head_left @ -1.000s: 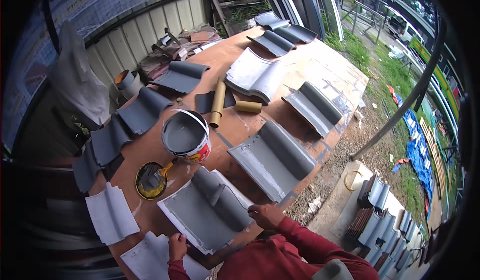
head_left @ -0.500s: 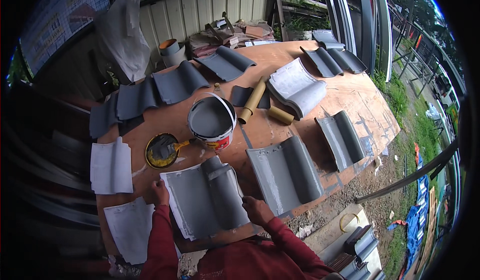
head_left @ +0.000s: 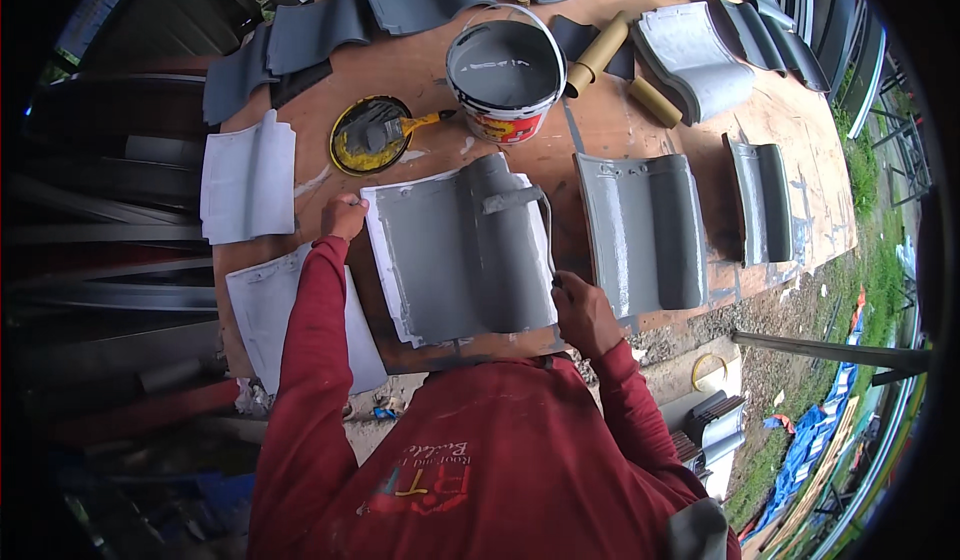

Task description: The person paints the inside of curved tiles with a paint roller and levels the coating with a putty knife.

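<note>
Where the roller meets the curve, care pays most: grey tile (head_left: 430, 260) lies near the tabletop's (head_left: 400, 65) front edge, white showing along its left side and lower right corner. Paint roller (head_left: 512, 200) rests crosswise on the raised roll, near the tile's top. My judgement: long, overlapping strokes with light, even pressure, following the curve; work the trough and white margins without leaving ridges.

Right hand (head_left: 588, 315): grip closed round the roller's handle, off the tile's right edge. Left hand (head_left: 345, 217): fingers curled at the upper left corner; pinching or merely steadying, cannot tell. Best kept off wet faces.

Beyond the tile: paint bucket (head_left: 512, 125), then yellow-rimmed lid (head_left: 350, 155) with brush (head_left: 420, 123) across it. Another grey tile (head_left: 650, 230) just right.
</note>
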Motion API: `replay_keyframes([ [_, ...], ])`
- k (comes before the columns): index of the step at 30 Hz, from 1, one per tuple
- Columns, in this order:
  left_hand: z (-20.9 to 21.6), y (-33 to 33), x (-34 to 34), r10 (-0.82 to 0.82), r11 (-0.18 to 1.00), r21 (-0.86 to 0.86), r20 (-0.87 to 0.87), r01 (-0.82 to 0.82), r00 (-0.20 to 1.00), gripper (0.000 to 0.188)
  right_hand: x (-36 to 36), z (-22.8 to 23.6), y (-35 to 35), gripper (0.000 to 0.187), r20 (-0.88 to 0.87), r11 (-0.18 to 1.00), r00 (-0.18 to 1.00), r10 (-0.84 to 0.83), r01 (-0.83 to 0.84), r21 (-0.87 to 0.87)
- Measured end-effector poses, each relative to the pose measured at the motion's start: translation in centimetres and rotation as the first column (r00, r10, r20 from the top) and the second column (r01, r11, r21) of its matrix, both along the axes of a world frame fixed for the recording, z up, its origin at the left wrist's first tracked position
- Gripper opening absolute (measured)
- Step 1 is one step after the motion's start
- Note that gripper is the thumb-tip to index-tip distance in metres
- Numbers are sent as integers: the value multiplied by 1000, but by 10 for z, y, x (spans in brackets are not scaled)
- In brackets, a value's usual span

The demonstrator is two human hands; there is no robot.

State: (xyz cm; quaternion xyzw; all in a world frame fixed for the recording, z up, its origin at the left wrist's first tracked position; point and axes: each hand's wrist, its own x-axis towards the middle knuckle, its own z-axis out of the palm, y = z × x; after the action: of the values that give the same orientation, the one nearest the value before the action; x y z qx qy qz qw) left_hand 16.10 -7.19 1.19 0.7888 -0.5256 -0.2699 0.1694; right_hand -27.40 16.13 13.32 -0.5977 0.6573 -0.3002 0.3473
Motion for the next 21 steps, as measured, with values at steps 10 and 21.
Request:
replay_keyframes([
  [10, 33, 8, -31, -80, 995, 69, 89, 74, 993, 36, 11, 29, -40, 25, 78, 965, 996, -47, 25, 260],
  [21, 11, 6, 0, -93, 994, 59, -55, 97, 994, 38, 5, 34, -21, 27, 139, 957, 990, -30, -12, 290],
])
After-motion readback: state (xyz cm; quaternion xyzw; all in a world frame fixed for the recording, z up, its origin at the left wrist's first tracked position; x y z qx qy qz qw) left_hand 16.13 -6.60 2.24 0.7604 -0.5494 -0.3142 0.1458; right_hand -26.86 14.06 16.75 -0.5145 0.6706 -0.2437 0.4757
